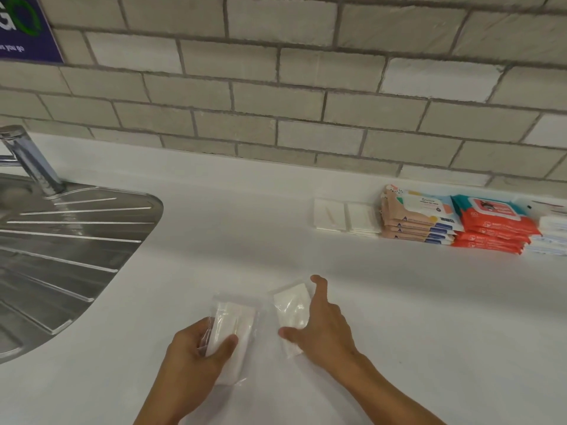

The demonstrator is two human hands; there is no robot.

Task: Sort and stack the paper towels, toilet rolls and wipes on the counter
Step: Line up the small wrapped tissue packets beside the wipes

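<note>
Left hand [196, 354] grips plastic-wrapped white pack [234, 317] on counter [399, 302]. Right hand [325, 329] spread over second pack [291, 308] just beside. Wipes stacks [460, 228] against tiled wall [276, 102], right. Steel drainer [67, 240] left.

The scene is evenly and brightly lit, with soft shadows cast on the desk [399, 302]. Glare is seen on the steel drainer [76, 234] at left. Lines are bowed by wide-angle distortion, and edges are slightly blurred.

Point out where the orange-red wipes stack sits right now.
In the head view, the orange-red wipes stack sits far right at the back of the counter, by the tiled wall, between the beige wipes stack and white packs.
</note>
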